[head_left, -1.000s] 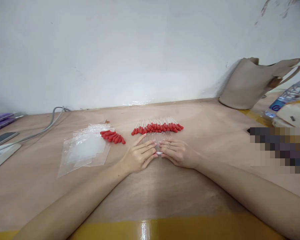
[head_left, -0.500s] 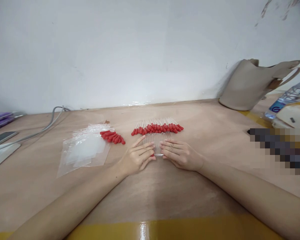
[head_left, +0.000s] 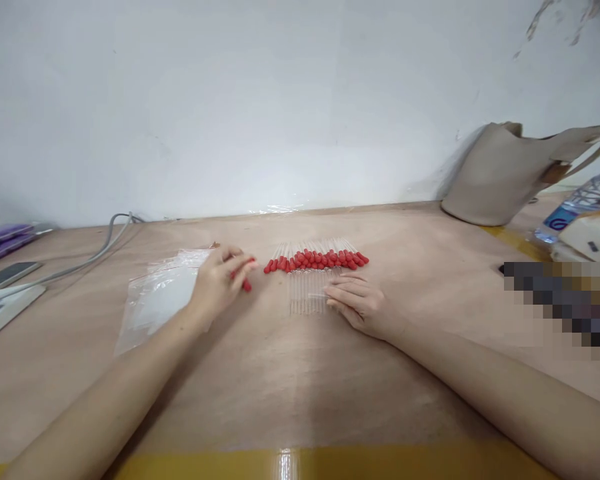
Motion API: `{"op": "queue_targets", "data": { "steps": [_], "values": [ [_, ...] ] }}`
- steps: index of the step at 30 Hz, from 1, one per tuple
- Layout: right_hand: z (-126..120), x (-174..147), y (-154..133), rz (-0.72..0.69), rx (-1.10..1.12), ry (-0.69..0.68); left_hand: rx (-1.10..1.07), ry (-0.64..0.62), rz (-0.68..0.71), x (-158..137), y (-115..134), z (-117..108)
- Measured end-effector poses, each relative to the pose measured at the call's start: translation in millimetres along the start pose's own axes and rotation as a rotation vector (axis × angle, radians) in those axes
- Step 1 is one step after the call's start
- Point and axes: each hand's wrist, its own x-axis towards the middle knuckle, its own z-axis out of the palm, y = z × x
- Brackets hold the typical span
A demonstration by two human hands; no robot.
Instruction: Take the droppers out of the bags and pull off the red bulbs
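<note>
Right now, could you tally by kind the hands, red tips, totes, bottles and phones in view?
Hands: 2 (left hand, right hand)
Tote: 1
Bottle: 1
Phone: 1
Red tips: too crowded to count
Total, red tips aside: 5

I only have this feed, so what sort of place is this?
Likely a makeshift work table against a wall: red-ended pieces lie in a row, clear plastic bags lie flat, and a beige bag stands by the wall.

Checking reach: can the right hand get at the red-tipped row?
Likely yes: the red-tipped row lies just beyond the right hand, uncovered, though it seems to hold a clear tube.
</note>
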Motion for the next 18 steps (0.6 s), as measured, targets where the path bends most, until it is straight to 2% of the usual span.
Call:
{"op": "queue_targets", "data": {
  "steps": [4,7,9,12,18],
  "values": [
    [1.6,-0.5,-0.9,0.063,-0.093,-0.05,0.134,-0.181,-0.394,15.1,-47.7,-18.4],
    [-0.6,0.8,-1.0,0.123,-0.117,-0.067,0.14,-0.321,-0.521,12.1,-77.6,-22.6],
    [-0.9,1.8,-0.7,0.132,-0.123,-0.077,0.109,-0.381,-0.575,5.7,-90.9,-19.7],
    [0.4,2.7,-0.1,0.131,-0.132,-0.073,0.035,-0.39,-0.609,-3.1,-101.0,-11.3],
    [2.4,3.2,-0.1,0.146,-0.15,-0.091,0.056,-0.416,-0.61,-2.3,-96.7,-8.2]
  ]
}}
